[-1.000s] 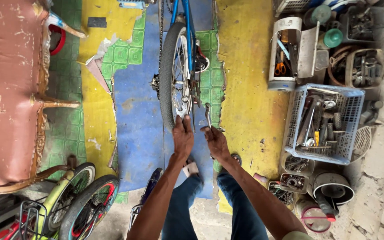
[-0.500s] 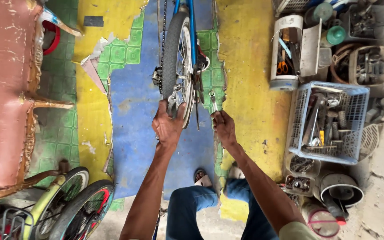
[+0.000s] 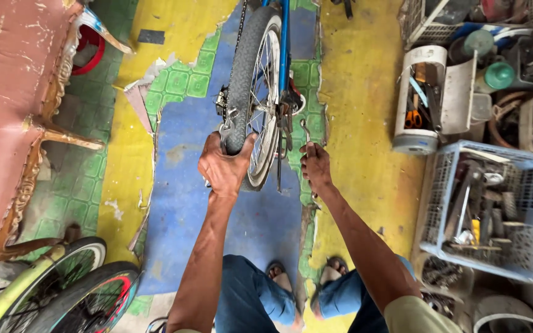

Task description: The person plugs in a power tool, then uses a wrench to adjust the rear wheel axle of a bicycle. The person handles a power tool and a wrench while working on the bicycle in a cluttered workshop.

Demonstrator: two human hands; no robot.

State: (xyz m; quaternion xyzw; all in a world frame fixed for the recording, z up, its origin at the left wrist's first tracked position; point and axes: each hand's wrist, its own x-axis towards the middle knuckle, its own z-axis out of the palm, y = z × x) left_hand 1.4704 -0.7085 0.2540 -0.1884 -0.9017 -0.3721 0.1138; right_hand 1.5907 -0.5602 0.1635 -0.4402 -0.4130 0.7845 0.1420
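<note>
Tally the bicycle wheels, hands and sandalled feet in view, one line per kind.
Bicycle wheels: 3 (rear wheel gripped by left hand, two at lower left)
Hands: 2 (left hand, right hand holding wrench)
Sandalled feet: 2
Total: 7

One head-worn camera looks steeply down, close above the floor (image 3: 180,203).

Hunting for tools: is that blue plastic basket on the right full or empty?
Partly full: the blue basket holds a jumble of metal tools.
</note>
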